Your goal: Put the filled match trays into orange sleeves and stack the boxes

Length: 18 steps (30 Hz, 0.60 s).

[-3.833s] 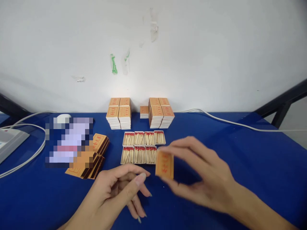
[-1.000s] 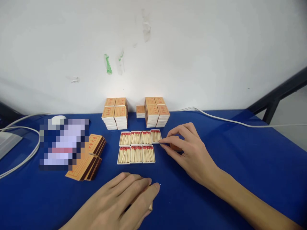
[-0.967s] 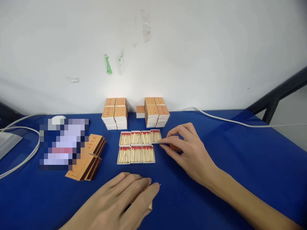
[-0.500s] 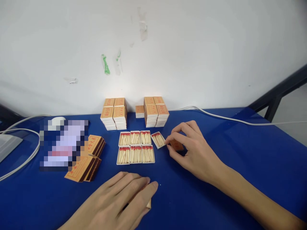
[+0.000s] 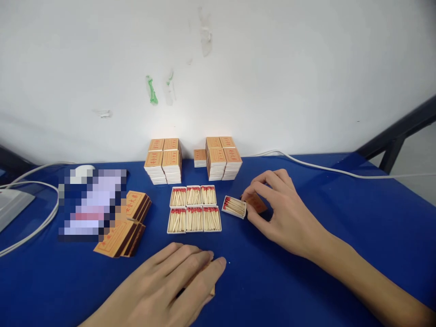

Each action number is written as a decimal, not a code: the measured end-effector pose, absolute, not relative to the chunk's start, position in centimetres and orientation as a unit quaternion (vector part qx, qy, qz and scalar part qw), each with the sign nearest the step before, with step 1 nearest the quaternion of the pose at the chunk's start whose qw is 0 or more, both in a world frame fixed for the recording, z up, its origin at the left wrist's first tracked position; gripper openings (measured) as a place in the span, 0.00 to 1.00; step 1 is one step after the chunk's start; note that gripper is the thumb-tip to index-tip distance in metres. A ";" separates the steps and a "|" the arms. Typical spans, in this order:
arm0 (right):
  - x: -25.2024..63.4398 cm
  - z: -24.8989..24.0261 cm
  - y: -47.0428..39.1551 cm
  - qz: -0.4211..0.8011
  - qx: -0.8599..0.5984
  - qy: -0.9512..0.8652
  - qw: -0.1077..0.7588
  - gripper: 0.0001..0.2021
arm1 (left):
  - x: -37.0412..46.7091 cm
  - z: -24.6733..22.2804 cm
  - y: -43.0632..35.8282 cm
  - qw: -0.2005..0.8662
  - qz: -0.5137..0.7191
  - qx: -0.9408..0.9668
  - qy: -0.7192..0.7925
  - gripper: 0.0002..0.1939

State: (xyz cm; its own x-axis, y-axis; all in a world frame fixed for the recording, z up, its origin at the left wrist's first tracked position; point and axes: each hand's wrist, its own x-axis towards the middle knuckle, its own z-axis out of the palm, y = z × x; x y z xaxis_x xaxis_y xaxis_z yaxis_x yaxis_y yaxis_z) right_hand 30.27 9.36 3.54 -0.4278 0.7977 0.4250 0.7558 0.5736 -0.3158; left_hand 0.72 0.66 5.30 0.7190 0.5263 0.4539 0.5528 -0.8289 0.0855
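Observation:
My right hand (image 5: pixel 277 204) pinches the right end of a white matchbox tray (image 5: pixel 234 206) filled with red-headed matches, which lies slanted on the table. Behind those fingers is an orange matchbox sleeve (image 5: pixel 258 203), partly hidden. Left of the tray, several more filled trays (image 5: pixel 194 219) stand side by side in two rows, match heads toward the wall. My left hand (image 5: pixel 170 279) lies low over the table, its fingers curled round an orange matchbox sleeve (image 5: pixel 211 290) that is mostly covered.
Two blocks of stacked matchboxes (image 5: pixel 162 165) (image 5: pixel 223 163) stand near the wall, with a small stack (image 5: pixel 200 158) between them. Flat sleeves (image 5: pixel 117 236) lie at left beside a blurred phone (image 5: pixel 98 200) and a white mouse (image 5: pixel 83 171). A white cable (image 5: pixel 316 165) crosses the blue table (image 5: pixel 323 200).
The loose tray has turned, its match heads now pointing left, and shifted slightly right and nearer me with my right hand. My left hand stays over its sleeve.

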 end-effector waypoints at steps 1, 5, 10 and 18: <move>30.2 3.5 9.3 0.044 -0.463 -0.842 0.273 0.04 | 0.7 5.3 0.7 0.029 -0.235 -0.926 -0.294 0.19; 29.9 3.3 9.0 0.060 -0.476 -0.836 0.264 0.11 | 0.7 5.4 0.9 0.027 -0.227 -0.929 -0.293 0.20; 29.3 2.9 8.8 0.041 -0.492 -0.834 0.245 0.18 | 0.6 5.9 0.9 0.025 -0.221 -0.932 -0.287 0.22; 29.3 2.9 8.7 0.034 -0.484 -0.840 0.242 0.14 | 0.5 5.0 0.5 0.034 -0.229 -0.924 -0.305 0.18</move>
State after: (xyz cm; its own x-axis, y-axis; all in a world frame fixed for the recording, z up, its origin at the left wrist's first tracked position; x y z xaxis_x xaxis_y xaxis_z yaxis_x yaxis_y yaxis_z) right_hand 29.31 8.66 2.90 -0.4137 0.8301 0.3738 0.7972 0.5286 -0.2916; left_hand 0.54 0.49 4.95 0.7086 0.5477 0.4448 0.5793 -0.8115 0.0764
